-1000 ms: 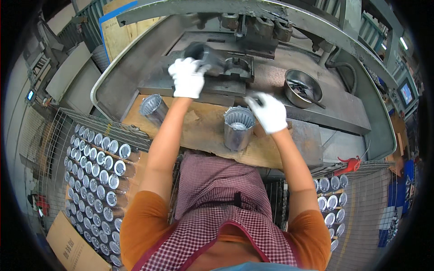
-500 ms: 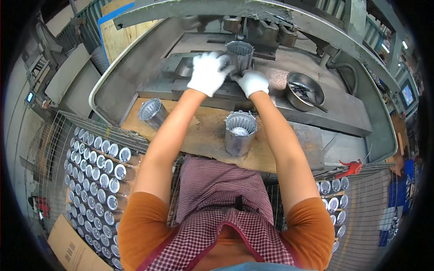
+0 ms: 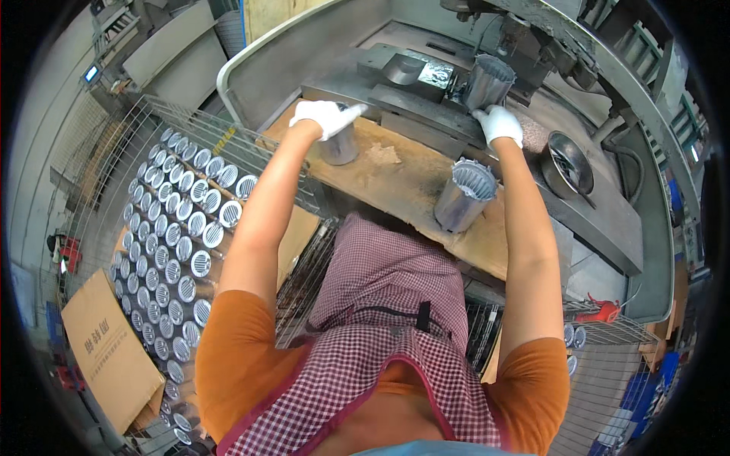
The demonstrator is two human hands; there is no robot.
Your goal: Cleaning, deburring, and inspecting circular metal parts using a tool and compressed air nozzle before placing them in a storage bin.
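Observation:
My left hand [image 3: 325, 119], in a white glove, is closed over the top of a grey finned metal cylinder [image 3: 341, 146] standing on the wooden board, hiding its rim. My gloved right hand [image 3: 500, 126] is at the near edge of the machine bed, just beside the base of another finned cylinder [image 3: 489, 80] that stands upright in the machine. Its fingers look curled, but what they hold is hidden. Between my forearms, a third finned cylinder [image 3: 465, 195] with a ragged upper rim stands on the board, touched by neither hand.
The wooden board [image 3: 411, 182] runs along the machine front. A metal bowl [image 3: 566, 166] with dark pieces and a handle sits on the right. Several rows of shiny-ended cylinders [image 3: 186, 201] fill a wire cage at left, near a cardboard sheet [image 3: 106, 349]. A red-handled tool [image 3: 601, 309] hangs at right.
My left hand has left the machine and come down left onto the cylinder on the board. My right hand stays by the machine cylinder's base. The whole view has turned leftward.

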